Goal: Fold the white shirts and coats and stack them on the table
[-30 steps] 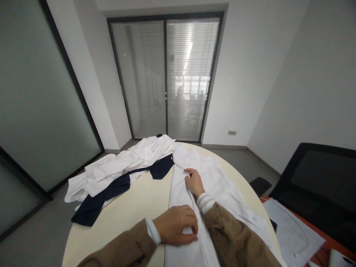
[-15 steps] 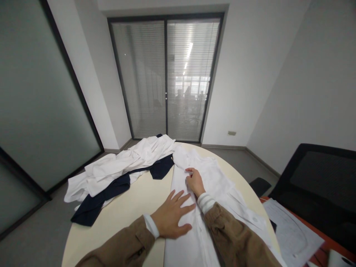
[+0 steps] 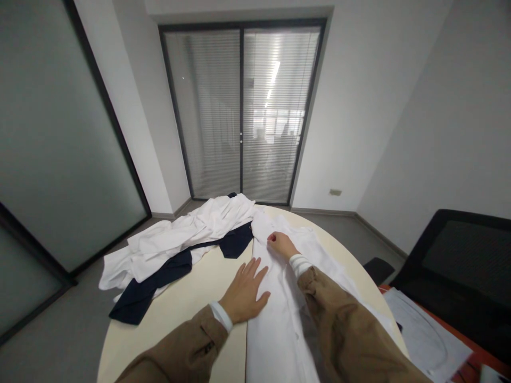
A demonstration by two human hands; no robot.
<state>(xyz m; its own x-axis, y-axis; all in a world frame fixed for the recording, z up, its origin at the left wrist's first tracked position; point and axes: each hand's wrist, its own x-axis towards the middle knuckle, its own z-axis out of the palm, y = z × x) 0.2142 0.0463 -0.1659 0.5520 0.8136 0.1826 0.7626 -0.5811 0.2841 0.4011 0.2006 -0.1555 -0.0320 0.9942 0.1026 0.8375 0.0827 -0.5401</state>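
A white shirt (image 3: pixel 275 340) lies spread lengthwise on a round cream table (image 3: pixel 223 276), its front placket running towards me. My left hand (image 3: pixel 246 291) is open, fingers spread, over the shirt's left edge. Farther up, my right hand (image 3: pixel 282 245) has its fingers pinched together at the shirt's upper front, near the collar end. The exact bit of cloth between the fingertips is too small to make out. Part of the shirt's right side is hidden under my right sleeve.
To the left lies a heap of white clothes (image 3: pixel 179 231) with dark navy cloth (image 3: pixel 237 242) under and beside it. A black mesh chair (image 3: pixel 463 255) stands at the right, with papers (image 3: pixel 423 330) on an orange surface. Glass doors with blinds (image 3: pixel 275 117) are behind the table.
My right hand has moved up the shirt towards the collar end, and its fingers have closed into a pinch. My left hand has slid a little forward and left, still spread.
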